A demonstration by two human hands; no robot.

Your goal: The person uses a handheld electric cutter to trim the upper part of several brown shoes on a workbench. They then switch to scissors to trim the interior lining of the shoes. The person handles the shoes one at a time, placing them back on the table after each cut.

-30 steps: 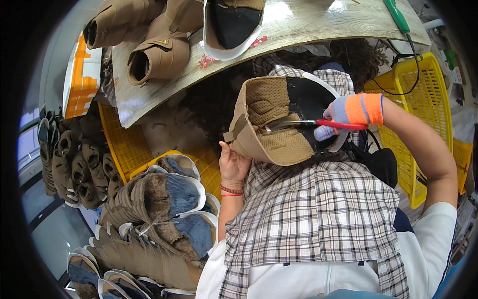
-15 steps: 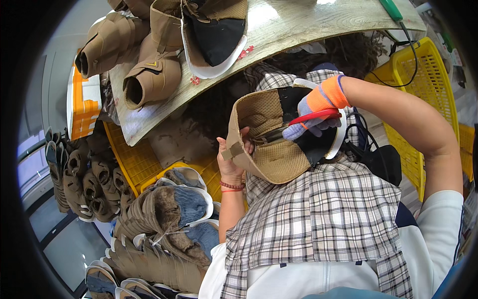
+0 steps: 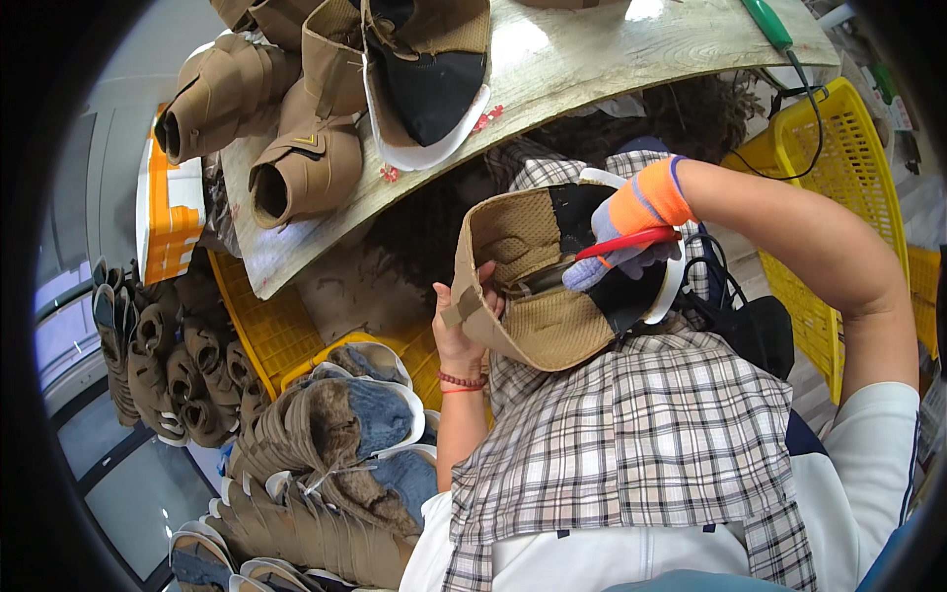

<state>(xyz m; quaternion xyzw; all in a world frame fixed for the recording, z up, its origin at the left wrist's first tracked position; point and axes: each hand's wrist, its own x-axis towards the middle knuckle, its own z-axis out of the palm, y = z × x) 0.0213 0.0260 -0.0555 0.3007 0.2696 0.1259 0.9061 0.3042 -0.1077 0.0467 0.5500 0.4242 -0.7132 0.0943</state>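
Note:
My left hand (image 3: 464, 314), bare with a red bead bracelet, grips the tan ankle collar of a tan and black shoe (image 3: 552, 296) with a white sole, held over my plaid apron (image 3: 641, 444). My right hand (image 3: 626, 232) wears an orange and grey glove and holds red-handled scissors (image 3: 626, 242), their blades reaching into the shoe's opening. The blade tips are hidden inside the shoe.
A wooden table (image 3: 562, 59) above carries several tan shoes (image 3: 296, 168) and a green-handled tool (image 3: 767, 22). Yellow crates (image 3: 838, 178) stand right and lower left (image 3: 247, 326). Rows of tan shoes (image 3: 326, 444) are stacked at my left. A black cable hangs by the right crate.
The shoe and both hands have shifted a little right and lower in view. My right hand has brought the scissors deeper into the shoe's opening; the left hand has kept its grip.

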